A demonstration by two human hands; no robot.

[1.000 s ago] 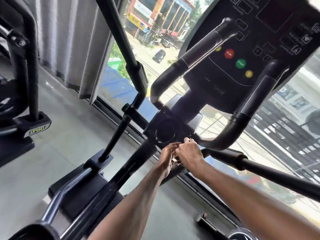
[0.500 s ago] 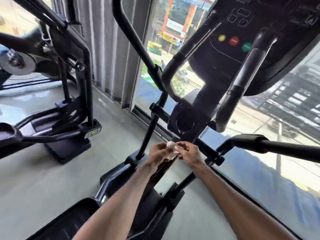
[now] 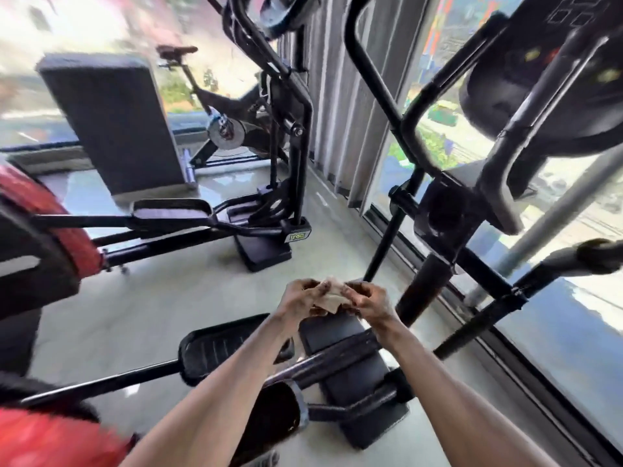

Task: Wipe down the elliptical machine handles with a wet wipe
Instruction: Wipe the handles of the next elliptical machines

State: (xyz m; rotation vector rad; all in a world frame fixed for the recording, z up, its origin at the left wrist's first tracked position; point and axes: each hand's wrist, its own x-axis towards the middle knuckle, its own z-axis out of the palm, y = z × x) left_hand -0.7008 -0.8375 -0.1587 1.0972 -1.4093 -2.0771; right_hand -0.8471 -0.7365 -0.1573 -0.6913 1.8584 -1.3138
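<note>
Both my hands meet at the centre of the head view, over the elliptical's base. A small crumpled pale wipe [image 3: 328,296] is stretched between them. My left hand [image 3: 298,298] pinches its left side and my right hand [image 3: 365,299] pinches its right side. The black elliptical stands to the right, with its curved fixed handle [image 3: 409,109] up high, the console [image 3: 553,79] at top right and a long moving handle [image 3: 573,256] at the right edge. Neither hand touches a handle.
A second elliptical [image 3: 293,170] stands to the left, with an exercise bike [image 3: 226,129] behind it. A black padded panel [image 3: 114,126] and red equipment [image 3: 43,210] fill the far left. Foot pedals [image 3: 232,345] lie below my arms. Large windows [image 3: 573,332] run along the right.
The view has swung left and down, bringing the neighbouring machines into sight. My hands moved away from the machine's column and now hold the wipe pulled a little wider between them.
</note>
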